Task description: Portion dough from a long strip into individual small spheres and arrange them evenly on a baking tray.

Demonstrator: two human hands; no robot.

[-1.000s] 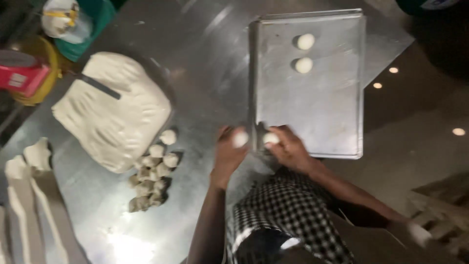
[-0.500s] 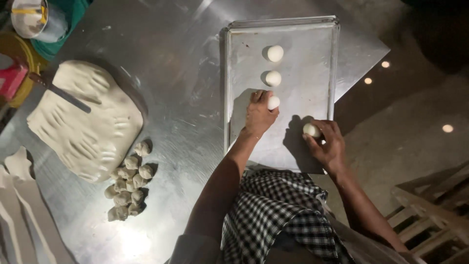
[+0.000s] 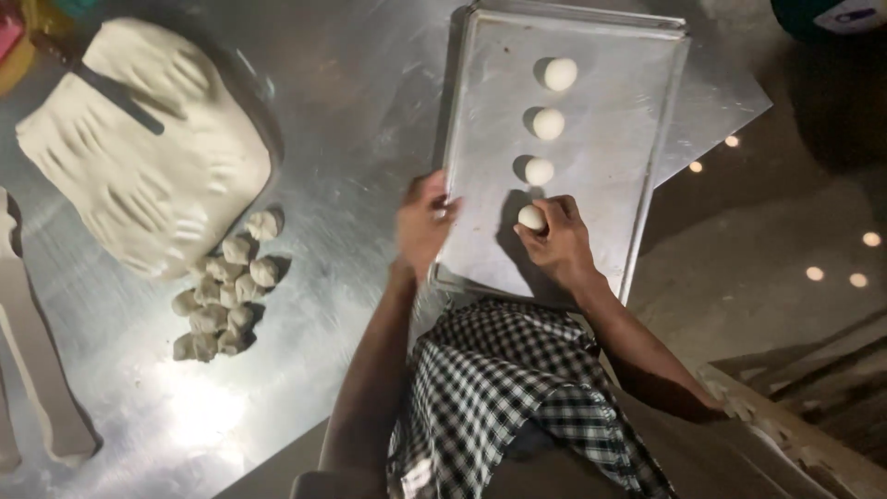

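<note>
small round ball of pale dough [image 3: 531, 218], smooth and off-white, sitting on the metal baking tray [image 3: 601, 231] and pinched under the fingertips of the right hand [image 3: 557, 242]. beyond that hand, running away in a straight line on the same tray: three more dough balls of like size, the nearest [image 3: 540, 171] just past the fingertips, then a second [image 3: 548, 124], then the farthest [image 3: 560, 74], each apart from the next. tray rectangular, dull grey, shallow rim, lying on a steel table [image 3: 351, 111] streaked with flour. far beyond the right hand, at the top corner, part of a dark green container with a white label [image 3: 836, 14], too cut off to tell more. at the far top corner beyond the left hand, a sliver of yellow and pink packaging [image 3: 14, 42], barely in view. right hand curled, fingers closed on the ball against the tray. left hand [image 3: 423, 222] blurred, fingers loosely bent, empty, lying over the tray's near left edge; cannot tell whether touching the rim. out past the left hand on the table, a heap of rough-cut dough lumps [image 3: 222, 296], and beyond those a large slab of dough [image 3: 148, 176] marked with finger furrows, a dark-handled tool [image 3: 115, 91] lying on top. farthest to that side, long pale dough strips [image 3: 32, 351]. below both wrists, a black-and-white checked cloth [image 3: 508, 397] at the waist.
</note>
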